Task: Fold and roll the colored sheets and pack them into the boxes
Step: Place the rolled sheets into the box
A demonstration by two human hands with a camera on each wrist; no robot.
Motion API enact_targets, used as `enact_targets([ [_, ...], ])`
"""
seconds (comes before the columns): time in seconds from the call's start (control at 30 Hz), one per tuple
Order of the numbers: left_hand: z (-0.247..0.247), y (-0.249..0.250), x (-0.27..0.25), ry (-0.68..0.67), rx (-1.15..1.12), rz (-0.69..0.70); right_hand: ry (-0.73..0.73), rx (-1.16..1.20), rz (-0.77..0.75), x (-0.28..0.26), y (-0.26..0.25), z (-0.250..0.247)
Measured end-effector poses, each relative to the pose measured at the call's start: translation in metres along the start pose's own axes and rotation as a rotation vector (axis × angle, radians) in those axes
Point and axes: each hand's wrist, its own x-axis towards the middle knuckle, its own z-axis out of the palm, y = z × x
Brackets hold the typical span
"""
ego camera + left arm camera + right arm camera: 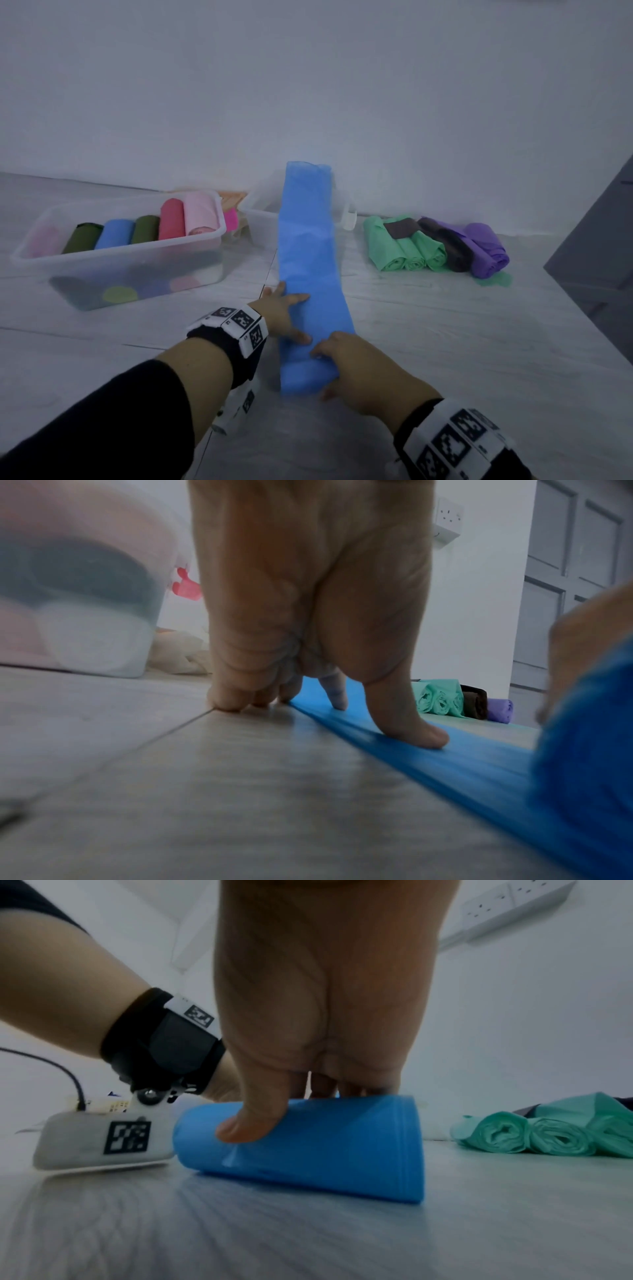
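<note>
A long blue sheet [310, 260], folded into a narrow strip, lies on the floor and runs up over a clear box [258, 216] behind it. Its near end is rolled into a short blue roll [308, 1148]. My right hand [346, 363] grips that roll, thumb on its near face and fingers over the top. My left hand [286, 317] lies flat with spread fingers, pressing the strip's left edge [404, 748] to the floor just past the roll. A second clear box [113, 270] at the left holds several rolled sheets in pink, red, green and blue.
Green rolls [404, 255], a dark brown roll [452, 248] and purple rolls [488, 251] lie on the floor at the right. A grey door [603, 246] stands at the far right. The white wall runs close behind the boxes. Pale floor lies around my hands.
</note>
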Motion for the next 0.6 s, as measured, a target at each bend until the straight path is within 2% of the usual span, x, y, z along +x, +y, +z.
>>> enact_targets([
  [0.1, 0.0011, -0.0002, -0.0002, 0.004, 0.026, 0.0, 0.015, 0.079, 0.046, -0.0023, 0.0024, -0.0001],
  [0.2, 0.0008, -0.0018, -0.0006, 0.023, 0.028, 0.011, -0.075, 0.074, 0.041, -0.005, 0.0027, 0.0017],
  [0.37, 0.0008, -0.0013, -0.0004, 0.032, 0.028, 0.02, -0.077, -0.1, 0.035, -0.0025, 0.0021, 0.0059],
  [0.43, 0.0005, -0.0009, -0.0013, 0.033, 0.021, 0.018, -0.044, -0.123, 0.056, -0.0014, -0.0007, 0.0034],
  [0.53, 0.0003, -0.0007, -0.0022, 0.039, 0.006, 0.011, 0.1, 0.018, 0.08, -0.0007, -0.0029, -0.0023],
  [0.6, 0.0004, 0.0002, -0.0019, 0.039, -0.001, 0.008, 0.131, 0.056, 0.056, 0.0007, -0.004, -0.0037],
])
